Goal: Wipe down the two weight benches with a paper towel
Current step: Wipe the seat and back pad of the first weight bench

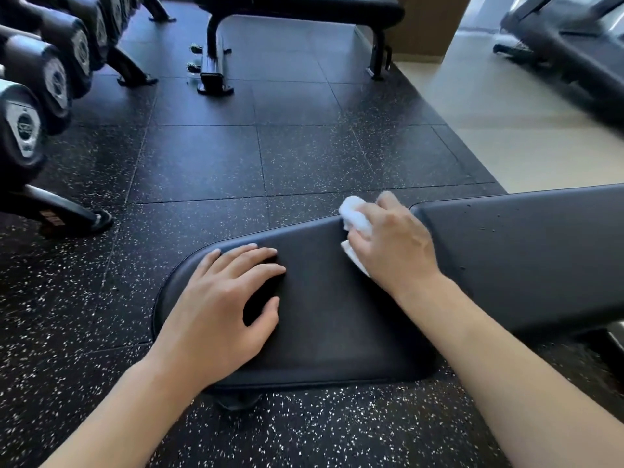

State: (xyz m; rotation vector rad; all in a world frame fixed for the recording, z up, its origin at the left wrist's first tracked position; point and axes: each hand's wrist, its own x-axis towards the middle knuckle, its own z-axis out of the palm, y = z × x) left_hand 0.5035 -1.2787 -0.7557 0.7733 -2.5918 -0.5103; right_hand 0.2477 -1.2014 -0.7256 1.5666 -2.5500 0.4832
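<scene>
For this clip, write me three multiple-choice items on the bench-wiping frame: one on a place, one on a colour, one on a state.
1. Where is the paper towel?
A. On the floor
B. At the far edge of the near bench's seat pad, by the gap to the back pad
C. On the far bench

2. What colour is the paper towel?
A. White
B. Blue
C. Brown

3. What is the left hand doing?
A. Gripping a dumbbell
B. Holding a spray bottle
C. Resting flat on the seat pad

Key: 1 B, the right hand holds it there; 2 A, it shows white against the black pad; 3 C, its fingers lie spread on the pad and hold nothing.
</scene>
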